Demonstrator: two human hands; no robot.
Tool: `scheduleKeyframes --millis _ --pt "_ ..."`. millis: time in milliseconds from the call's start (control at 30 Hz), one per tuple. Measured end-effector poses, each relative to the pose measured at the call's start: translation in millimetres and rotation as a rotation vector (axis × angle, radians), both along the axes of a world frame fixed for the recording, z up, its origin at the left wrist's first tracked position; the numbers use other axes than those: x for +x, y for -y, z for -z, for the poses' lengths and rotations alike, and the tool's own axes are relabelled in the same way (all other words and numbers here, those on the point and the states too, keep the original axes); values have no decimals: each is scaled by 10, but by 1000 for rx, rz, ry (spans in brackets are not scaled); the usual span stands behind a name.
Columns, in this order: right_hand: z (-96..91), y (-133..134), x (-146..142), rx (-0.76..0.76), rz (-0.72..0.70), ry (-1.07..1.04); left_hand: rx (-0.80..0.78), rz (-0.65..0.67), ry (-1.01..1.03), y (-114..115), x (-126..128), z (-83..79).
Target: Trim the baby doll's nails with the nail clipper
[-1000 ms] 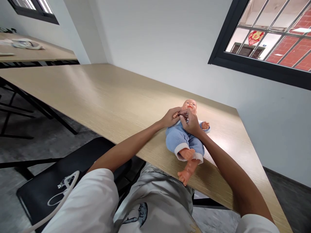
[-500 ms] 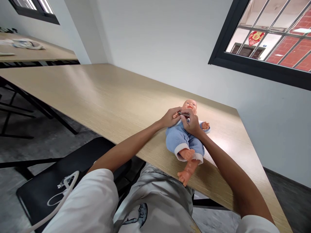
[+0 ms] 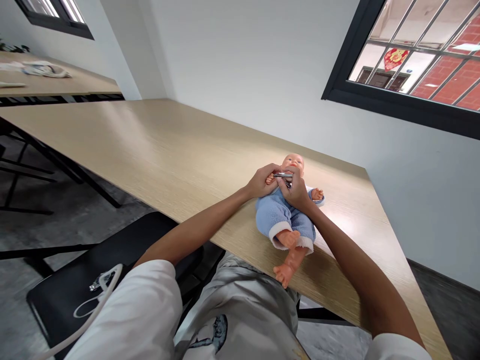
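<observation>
Chair (image 3: 78,295), black, by the person's left side: a pale cable (image 3: 93,320) across it, apparently parked out of the way. Doll (image 3: 275,212), blue-suited, on its back on the table (image 3: 187,150), feet at the near edge, head away, which seems to keep both its arms in reach. Left hand (image 3: 260,181): closed about one doll's hand (image 3: 270,178), presumably to steady it, small fingers left showing. Right hand (image 3: 297,191): gripping a slim metal tool (image 3: 282,175), held crosswise above the chest, probably so that one end lies at those fingers. Beyond, from where I stand: wall (image 3: 243,60), barred window (image 3: 345,90), and a far table (image 3: 86,86) bearing crumpled cloth (image 3: 47,68), well apart.
</observation>
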State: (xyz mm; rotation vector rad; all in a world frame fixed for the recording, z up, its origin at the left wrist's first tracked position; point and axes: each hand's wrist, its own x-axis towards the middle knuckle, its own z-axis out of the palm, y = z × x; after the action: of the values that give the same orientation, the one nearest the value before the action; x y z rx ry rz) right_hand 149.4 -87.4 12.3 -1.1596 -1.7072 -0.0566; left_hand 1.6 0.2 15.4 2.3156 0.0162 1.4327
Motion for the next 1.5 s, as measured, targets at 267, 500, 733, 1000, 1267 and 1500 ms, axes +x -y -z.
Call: scheduleKeyframes --millis 267,500,733,1000,1267,1500 --pt "6 -5 -10 18 -8 10 331 -121 -29 -153 -23 15" --pt "-53 70 -30 55 -12 84 168 -49 -3 -119 -25 37" --pt "-24 48 -12 49 -10 87 98 -23 -35 -49 -21 1" --pt "-31 -13 23 187 -4 155 -14 18 -60 -1 -29 -43" --pt "-86 -35 32 353 -52 227 -104 14 -64 1 -5 -29" --pt "-61 -1 45 330 -42 220 -96 40 -68 -38 24 7"
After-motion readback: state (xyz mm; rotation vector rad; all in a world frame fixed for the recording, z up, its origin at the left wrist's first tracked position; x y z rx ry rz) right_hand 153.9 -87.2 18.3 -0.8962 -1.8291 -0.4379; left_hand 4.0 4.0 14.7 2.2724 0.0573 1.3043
